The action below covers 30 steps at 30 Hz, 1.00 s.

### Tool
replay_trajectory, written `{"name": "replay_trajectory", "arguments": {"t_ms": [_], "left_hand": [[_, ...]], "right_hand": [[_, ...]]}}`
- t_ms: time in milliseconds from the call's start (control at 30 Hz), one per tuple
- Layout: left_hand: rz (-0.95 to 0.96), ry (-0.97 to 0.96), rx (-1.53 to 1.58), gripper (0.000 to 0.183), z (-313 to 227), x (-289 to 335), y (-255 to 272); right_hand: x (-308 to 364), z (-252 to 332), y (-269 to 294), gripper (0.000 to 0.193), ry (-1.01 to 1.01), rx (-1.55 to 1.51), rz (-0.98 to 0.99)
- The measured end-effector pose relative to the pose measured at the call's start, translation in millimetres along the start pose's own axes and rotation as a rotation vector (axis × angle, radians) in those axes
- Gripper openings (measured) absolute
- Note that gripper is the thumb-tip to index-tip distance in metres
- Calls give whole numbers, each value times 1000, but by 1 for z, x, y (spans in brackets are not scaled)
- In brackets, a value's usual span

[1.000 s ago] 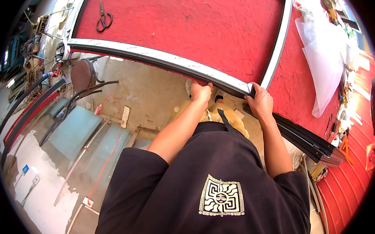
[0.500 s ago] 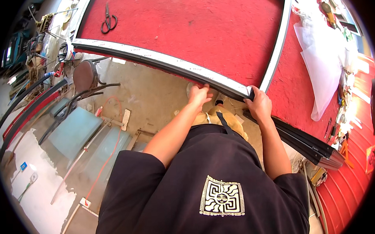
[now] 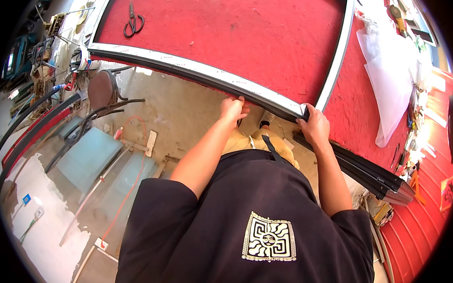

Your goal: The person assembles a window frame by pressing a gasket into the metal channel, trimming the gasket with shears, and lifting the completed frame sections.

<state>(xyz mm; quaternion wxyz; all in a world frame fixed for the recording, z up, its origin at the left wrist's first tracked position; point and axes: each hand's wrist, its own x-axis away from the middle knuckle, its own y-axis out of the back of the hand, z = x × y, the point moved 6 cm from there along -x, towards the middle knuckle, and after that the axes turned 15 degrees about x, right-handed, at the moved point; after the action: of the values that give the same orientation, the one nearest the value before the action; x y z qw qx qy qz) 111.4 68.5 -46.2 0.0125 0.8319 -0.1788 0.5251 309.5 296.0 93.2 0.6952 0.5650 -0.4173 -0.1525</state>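
Note:
A rectangular frame (image 3: 194,67) with white film on its face and a dark outer edge lies on the red-covered table, its near side at the table's front edge. At the near right corner my right hand (image 3: 316,126) is closed on the frame, the thumb near the corner. My left hand (image 3: 233,111) is at the dark outer edge of the same near side, left of the right hand, fingers curled and pinching there. Whether a separate thin strip is between those fingers is too small to tell. Black-handled scissors (image 3: 133,28) lie on the red surface inside the frame.
Translucent white sheeting (image 3: 381,81) lies on the table at right, above dark metal profiles (image 3: 359,169) along its near edge. A brown-seated chair (image 3: 102,90), bluish glass panes (image 3: 90,156) and an orange cord (image 3: 120,207) are on the floor at left.
My left hand has slid a little to the left along the frame's near edge. The right hand stays at the corner, and the view has shifted slightly.

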Motion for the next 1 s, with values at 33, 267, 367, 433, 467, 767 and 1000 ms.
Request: {"name": "replay_trajectory", "arguments": {"t_ms": [33, 267, 367, 433, 467, 767, 1000], "left_hand": [[-18, 1, 12, 32, 0, -1, -2], [-19, -26, 10, 31, -12, 1, 14], [-29, -52, -24, 33, -18, -3, 15], [-47, -18, 33, 35, -22, -6, 11], [-47, -21, 37, 35, -22, -7, 13], [-55, -83, 20, 35, -42, -13, 36], [-2, -81, -23, 36, -44, -11, 32]], "right_hand": [[0, 0, 0, 58, -5, 4, 5], [0, -2, 2, 56, -7, 0, 9], [1, 0, -2, 56, -7, 2, -1], [-1, 0, -1, 55, -5, 2, -23], [0, -1, -1, 56, -14, -2, -7], [0, 0, 0, 58, -57, 10, 31], [6, -9, -6, 61, -23, -3, -32]]}}
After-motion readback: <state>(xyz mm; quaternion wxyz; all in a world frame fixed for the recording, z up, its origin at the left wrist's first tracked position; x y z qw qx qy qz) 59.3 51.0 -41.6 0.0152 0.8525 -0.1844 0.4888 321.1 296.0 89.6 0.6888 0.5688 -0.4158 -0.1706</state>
